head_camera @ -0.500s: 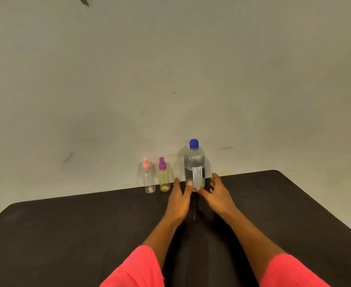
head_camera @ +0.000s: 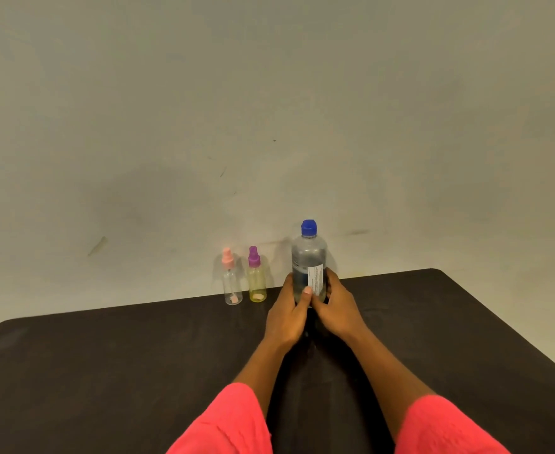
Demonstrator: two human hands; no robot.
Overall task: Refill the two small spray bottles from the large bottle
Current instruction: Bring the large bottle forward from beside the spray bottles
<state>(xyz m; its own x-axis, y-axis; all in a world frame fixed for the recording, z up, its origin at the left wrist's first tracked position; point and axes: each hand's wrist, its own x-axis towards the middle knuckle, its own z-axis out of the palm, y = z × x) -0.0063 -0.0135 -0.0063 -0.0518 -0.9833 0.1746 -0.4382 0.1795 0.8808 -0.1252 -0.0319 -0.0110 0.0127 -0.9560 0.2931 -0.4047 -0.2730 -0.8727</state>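
**Both hands grip the bottle (head_camera: 308, 257) at the far edge of the table (head_camera: 105, 355)**

Your left hand (head_camera: 286, 317) curls round the bottle's lower left side, with the thumb laid across the front beside the white label (head_camera: 315, 280). Your right hand (head_camera: 335, 309) wraps the lower right side, its fingers reaching behind. The 2 hands meet in front of the base and hide it, so you cannot tell whether it rests on the table. The bottle is clear and upright, its blue cap (head_camera: 308, 228) on, near the middle of the far edge in front of the wall (head_camera: 269, 93). The 2 sprayers stand upright to its left along the same edge, apart from the bottle and your hands. The purple sprayer (head_camera: 257, 286), yellowish in body, is the nearer. The pink sprayer (head_camera: 232, 290), clear in body, stands just beside it. Both carry their spray heads. Coral sleeves (head_camera: 227, 421) cover your upper arms at the near edge.
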